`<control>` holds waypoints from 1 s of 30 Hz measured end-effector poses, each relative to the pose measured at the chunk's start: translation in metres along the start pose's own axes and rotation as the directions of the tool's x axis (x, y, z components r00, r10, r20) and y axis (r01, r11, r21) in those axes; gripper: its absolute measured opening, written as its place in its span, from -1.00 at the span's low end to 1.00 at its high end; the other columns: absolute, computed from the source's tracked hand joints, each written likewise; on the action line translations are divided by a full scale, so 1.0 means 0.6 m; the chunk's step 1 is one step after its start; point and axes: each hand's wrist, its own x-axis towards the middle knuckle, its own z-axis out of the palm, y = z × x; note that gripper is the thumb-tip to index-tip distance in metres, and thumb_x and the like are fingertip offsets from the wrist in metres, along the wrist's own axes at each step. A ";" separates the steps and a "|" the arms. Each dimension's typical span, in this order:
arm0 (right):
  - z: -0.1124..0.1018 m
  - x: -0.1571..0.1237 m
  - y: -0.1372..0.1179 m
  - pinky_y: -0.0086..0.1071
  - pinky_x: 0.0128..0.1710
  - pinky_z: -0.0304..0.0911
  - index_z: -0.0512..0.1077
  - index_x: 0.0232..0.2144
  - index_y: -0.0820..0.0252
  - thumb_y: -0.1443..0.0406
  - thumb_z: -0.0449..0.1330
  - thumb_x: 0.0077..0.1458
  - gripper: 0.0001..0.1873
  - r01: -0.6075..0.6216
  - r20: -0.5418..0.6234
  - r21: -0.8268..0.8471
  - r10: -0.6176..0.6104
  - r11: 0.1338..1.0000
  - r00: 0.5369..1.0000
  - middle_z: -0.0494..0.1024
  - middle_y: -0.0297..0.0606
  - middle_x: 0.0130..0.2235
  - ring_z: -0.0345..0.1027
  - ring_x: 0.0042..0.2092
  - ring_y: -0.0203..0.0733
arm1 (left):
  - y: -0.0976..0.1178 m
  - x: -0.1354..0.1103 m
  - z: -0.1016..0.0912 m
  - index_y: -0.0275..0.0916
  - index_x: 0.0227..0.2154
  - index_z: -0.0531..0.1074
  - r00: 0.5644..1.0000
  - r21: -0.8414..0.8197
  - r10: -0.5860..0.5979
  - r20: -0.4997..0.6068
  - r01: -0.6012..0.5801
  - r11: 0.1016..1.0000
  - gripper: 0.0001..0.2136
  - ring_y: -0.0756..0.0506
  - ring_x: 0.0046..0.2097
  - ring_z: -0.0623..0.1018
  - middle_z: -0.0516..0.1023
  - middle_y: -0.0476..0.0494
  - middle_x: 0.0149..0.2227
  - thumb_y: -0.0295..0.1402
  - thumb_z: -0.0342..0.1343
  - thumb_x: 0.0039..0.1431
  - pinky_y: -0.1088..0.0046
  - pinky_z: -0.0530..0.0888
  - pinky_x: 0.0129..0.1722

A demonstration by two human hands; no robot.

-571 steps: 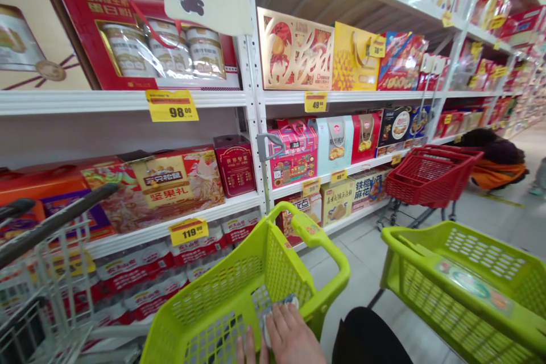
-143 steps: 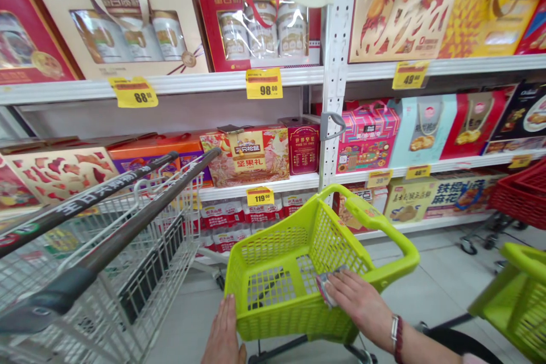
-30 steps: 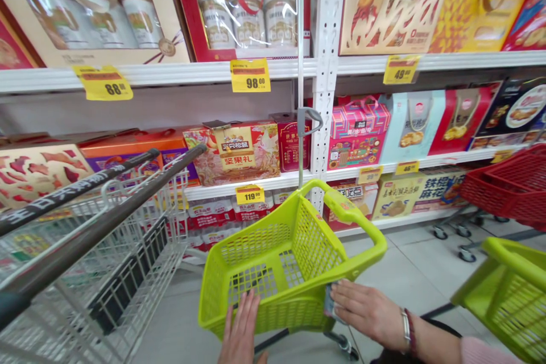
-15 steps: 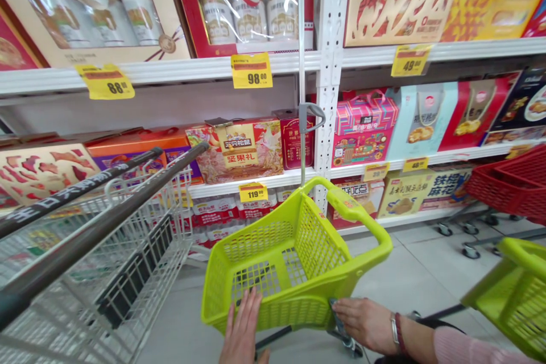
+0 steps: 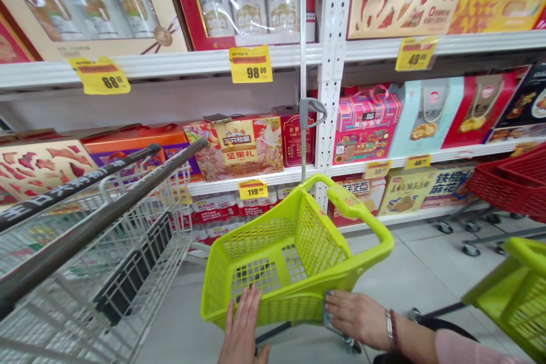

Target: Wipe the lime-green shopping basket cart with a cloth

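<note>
A lime-green shopping basket (image 5: 298,293) on a wheeled frame stands in front of me, with nothing inside it. My left hand (image 5: 242,321) rests against its near side, the fingers stretched out flat near the rim. Lower on the near side, towards the right corner, my right hand (image 5: 360,318) presses a grey-blue cloth (image 5: 327,317) against the basket. Much of that cloth is hidden under my fingers. The basket's looped green handle (image 5: 371,224) rises above my right hand.
A wire shopping cart (image 5: 140,261) with dark handlebars stands at the left. Shelves (image 5: 281,57) of gift boxes with yellow price tags run across the back. Another green basket (image 5: 512,296) and red baskets (image 5: 507,182) stand at the right on the tiled floor.
My right hand and the cloth have slid slightly left along the basket's near side. My left hand stays against the basket. The view has shifted a little.
</note>
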 end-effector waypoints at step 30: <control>0.008 0.075 -0.042 -0.14 0.31 0.23 0.46 0.10 0.26 0.40 0.11 0.40 -0.72 -0.067 -0.134 -0.140 0.048 0.988 0.990 0.55 -0.09 0.15 0.34 0.26 -0.12 | -0.006 -0.002 -0.002 -0.24 0.42 -0.17 0.996 -0.005 0.021 -0.084 -0.022 1.000 -0.03 -0.25 0.50 -0.01 0.14 -0.23 0.46 -0.49 0.07 -0.12 -0.04 -0.06 0.46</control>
